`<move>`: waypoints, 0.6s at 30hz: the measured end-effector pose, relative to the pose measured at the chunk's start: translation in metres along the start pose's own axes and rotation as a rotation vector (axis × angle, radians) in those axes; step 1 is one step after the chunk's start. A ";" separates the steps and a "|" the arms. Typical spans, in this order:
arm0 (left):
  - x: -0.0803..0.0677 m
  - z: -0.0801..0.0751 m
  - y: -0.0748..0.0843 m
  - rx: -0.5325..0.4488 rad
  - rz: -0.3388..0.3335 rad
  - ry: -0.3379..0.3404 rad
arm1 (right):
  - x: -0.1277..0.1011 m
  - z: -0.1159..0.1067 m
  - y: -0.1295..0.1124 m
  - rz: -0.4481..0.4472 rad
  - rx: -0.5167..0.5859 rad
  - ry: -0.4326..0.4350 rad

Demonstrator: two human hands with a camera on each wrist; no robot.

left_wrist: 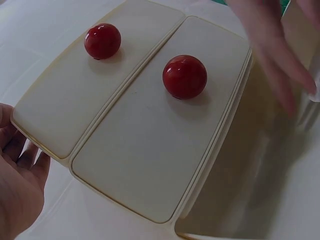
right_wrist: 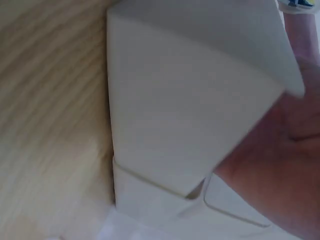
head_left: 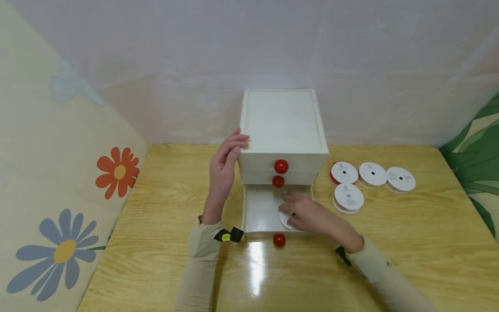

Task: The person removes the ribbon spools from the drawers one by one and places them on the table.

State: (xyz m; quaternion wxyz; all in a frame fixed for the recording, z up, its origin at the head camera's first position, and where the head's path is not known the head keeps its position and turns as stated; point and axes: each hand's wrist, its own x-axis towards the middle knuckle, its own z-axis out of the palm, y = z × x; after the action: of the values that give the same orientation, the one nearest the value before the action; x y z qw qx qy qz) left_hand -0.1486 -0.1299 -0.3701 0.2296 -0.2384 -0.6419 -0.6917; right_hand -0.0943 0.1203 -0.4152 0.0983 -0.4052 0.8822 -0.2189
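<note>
A white three-tier drawer box point(head_left: 283, 121) with red ball knobs stands on the table, its bottom drawer point(head_left: 259, 212) pulled out. My left hand point(head_left: 224, 167) rests against the box's upper left edge, fingertips on the top. Over the right part of the open drawer is my right hand point(head_left: 312, 214), slightly blurred, its fingers stretched out and spread. Beneath its thumb and fingers lies a white ribbon spool point(head_left: 285, 220), partly covered by the hand. In the left wrist view, the right hand's fingers point(left_wrist: 287, 65) point down into the drawer, beside a pale edge of the spool point(left_wrist: 315, 95).
Several more ribbon spools lie on the wooden table right of the box, among them a red-edged one point(head_left: 344, 172) and a white one point(head_left: 348, 197). A whitish cloth wall point(head_left: 195, 108) stands close behind the box. The lower knob point(head_left: 279, 240) projects from the drawer front.
</note>
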 end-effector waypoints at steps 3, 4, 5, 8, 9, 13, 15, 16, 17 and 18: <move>0.000 0.001 -0.001 -0.002 0.001 0.000 | 0.000 -0.005 0.001 0.058 -0.015 0.014; 0.000 0.001 -0.001 -0.003 -0.001 0.002 | 0.000 -0.006 0.001 0.074 -0.015 0.004; 0.000 0.001 -0.001 -0.003 -0.005 0.007 | 0.000 -0.007 0.001 0.076 -0.013 -0.008; 0.000 0.000 0.000 0.001 -0.016 0.015 | 0.000 -0.008 0.001 0.048 0.001 -0.069; -0.001 0.000 0.000 0.002 -0.020 0.017 | 0.000 -0.007 0.001 0.031 0.006 -0.083; -0.001 0.002 0.000 -0.007 -0.016 0.010 | 0.000 -0.006 0.001 0.021 -0.012 -0.073; -0.001 0.002 -0.001 -0.010 -0.012 0.007 | 0.000 -0.005 0.002 0.046 -0.057 -0.041; 0.000 0.002 -0.001 -0.011 -0.009 0.006 | 0.000 -0.006 0.003 0.061 -0.077 -0.034; 0.000 0.002 -0.001 -0.010 -0.006 0.004 | -0.001 -0.006 0.003 0.072 -0.097 -0.033; 0.000 0.002 -0.001 -0.011 -0.002 0.003 | -0.001 -0.007 0.004 0.076 -0.109 -0.035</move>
State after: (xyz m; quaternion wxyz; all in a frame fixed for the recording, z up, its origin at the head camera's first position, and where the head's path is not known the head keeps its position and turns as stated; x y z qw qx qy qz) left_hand -0.1492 -0.1276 -0.3711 0.2285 -0.2377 -0.6379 -0.6960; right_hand -0.0984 0.1256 -0.4109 0.0995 -0.3801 0.9057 -0.1594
